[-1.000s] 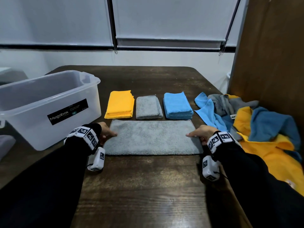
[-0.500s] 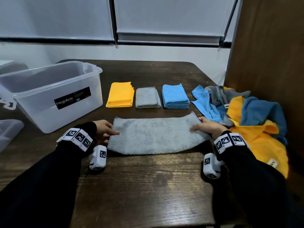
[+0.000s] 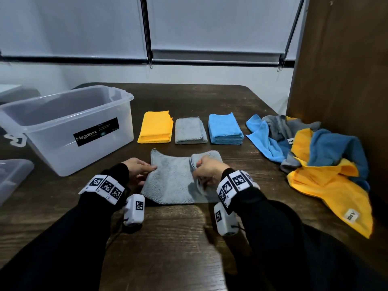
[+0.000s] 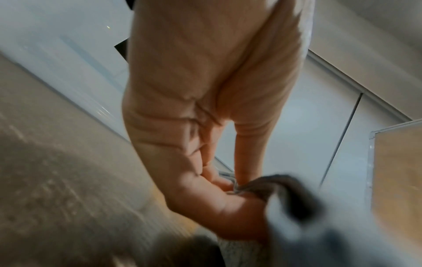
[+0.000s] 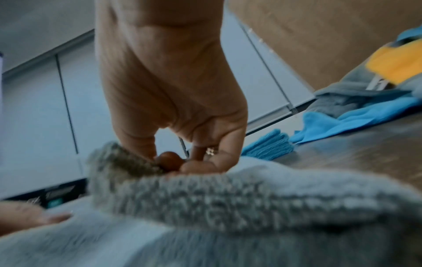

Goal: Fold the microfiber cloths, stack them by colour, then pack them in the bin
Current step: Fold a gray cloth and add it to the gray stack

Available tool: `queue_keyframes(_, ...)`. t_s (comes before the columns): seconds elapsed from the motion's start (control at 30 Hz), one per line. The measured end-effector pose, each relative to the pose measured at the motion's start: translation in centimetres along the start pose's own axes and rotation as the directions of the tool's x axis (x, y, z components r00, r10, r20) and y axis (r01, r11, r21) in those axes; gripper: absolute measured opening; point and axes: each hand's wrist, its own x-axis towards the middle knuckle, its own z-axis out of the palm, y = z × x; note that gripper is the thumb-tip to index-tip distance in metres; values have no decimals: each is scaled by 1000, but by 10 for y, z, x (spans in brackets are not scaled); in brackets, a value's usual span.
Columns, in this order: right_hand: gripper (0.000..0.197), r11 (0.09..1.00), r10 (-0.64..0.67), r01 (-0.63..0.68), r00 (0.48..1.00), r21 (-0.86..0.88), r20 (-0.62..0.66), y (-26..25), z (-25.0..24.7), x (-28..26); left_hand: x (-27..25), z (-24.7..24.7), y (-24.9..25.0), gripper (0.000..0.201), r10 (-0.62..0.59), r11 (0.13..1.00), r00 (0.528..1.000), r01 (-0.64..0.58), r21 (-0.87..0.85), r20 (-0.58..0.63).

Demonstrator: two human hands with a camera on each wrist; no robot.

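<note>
Hands work a soft grey microfiber cloth [image 3: 174,181] on the dark wooden tabletop [image 3: 189,238]. Right hand [image 3: 207,171] pinches its right edge, folding leftward; left hand [image 3: 138,169] pinches the left edge. Aligning edges squarely would keep it neat.

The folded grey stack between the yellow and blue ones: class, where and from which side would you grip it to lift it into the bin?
Grip the folded grey stack by its two short sides, a hand coming in from the left and one from the right, thumbs on top and fingers under the bottom layer. The narrow gaps beside the yellow stack and the blue stack probably admit fingers, and clamping every layer should keep it together.
</note>
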Motion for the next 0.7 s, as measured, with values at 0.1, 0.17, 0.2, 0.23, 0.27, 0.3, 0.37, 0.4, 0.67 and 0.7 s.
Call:
queue_keyframes(0.1, 18, 995, 36, -32, 998, -94, 45, -3, 10, 5, -2, -2, -3, 16, -13, 999, 1000, 13, -31, 5)
queue_keyframes(0.17, 19, 996, 30, -27, 999, -80, 29, -6, 11, 8, -1, -4, -4, 14, -7, 999, 1000, 8, -46, 13)
queue_keyframes(0.2, 21, 998, 19, -18, 1000, -57, 19, -7, 12, 9, 0, -5, -4, 12, -3, 999, 1000, 4, -51, 16)
queue_keyframes(0.23, 23, 999, 6, -5, 1000, -37, 12, -8, 13, 10, -1, -5, -3, 11, 2, 999, 1000, -1, -52, 17)
queue_keyframes(0.27, 24, 999, -6, 6, 1000, -33, 18, -9, 14, 10, -1, -5, -3, 9, 5, 999, 1000, -4, -50, 17)
queue_keyframes(0.3, 23, 999, -15, 16, 999, -44, 34, -10, 16, 10, 0, -5, -2, 9, 7, 999, 1000, -6, -43, 15)
queue_keyframes(0.37, 23, 997, -28, 33, 998, -75, 61, -10, 22, 10, 0, -5, -1, 9, 11, 999, 1000, -10, -30, 10)
queue_keyframes(0.4, 25, 996, -33, 38, 998, -85, 57, -9, 24, 11, -1, -5, 0, 10, 12, 1000, 1000, -11, -26, 8)
queue_keyframes(0.67, 29, 994, -50, 53, 998, 99, -29, 1, 11, 21, -10, 5, 19, 16, 61, 998, 997, -61, -20, 39)
queue_keyframes(0.7, 25, 994, -49, 58, 995, 92, -91, 4, 4, 22, -12, 8, 26, 16, 80, 996, 996, -79, -31, 46)
